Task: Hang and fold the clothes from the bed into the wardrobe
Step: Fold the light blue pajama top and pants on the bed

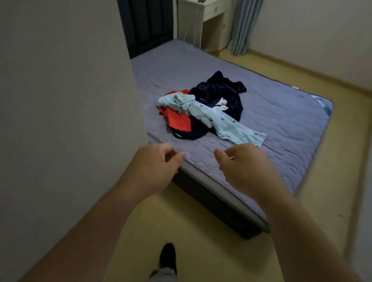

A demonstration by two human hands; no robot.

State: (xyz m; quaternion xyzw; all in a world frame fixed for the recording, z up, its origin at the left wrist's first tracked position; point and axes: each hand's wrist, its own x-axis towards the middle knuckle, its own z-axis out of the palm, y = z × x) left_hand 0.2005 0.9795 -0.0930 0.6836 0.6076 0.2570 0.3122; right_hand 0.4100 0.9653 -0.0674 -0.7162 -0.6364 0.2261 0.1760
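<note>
From my seat, the clothes pile (209, 106) lies on the bed (286, 119), ahead of both hands and past the mattress's near edge. Neither hand is over it yet. The left hand (155, 163) hangs about at the bed's near corner, and the right hand (244, 167) is above the near strip of mattress.

The piece I care about is the light blue garment (225, 124) with small dark marks, draped on top of the pile. Its long axis runs diagonally. It starts at a bunched end at far left, crosses the red garment (177, 122) and the navy garment (220, 91), and ends in a loose end at near right. That loose end shows just beyond the right hand's knuckles, so the right hand is plainly the nearer one. The left would have to reach across the red piece to get at the bunched end.

The left fingers (175, 157) are loosely curled inward, thumb close to the forefinger, with nothing between them. The right fingers (221, 155) are just as slack, half-curled and holding nothing. As far as I can tell they touch neither cloth nor mattress.

I judge this to be the reach for the first garment, and I would take the blue one by its loose end with the right hand. A pale flat panel (49, 80) fills the left of my view; I cannot tell whether it is a wall or the wardrobe's side.
</note>
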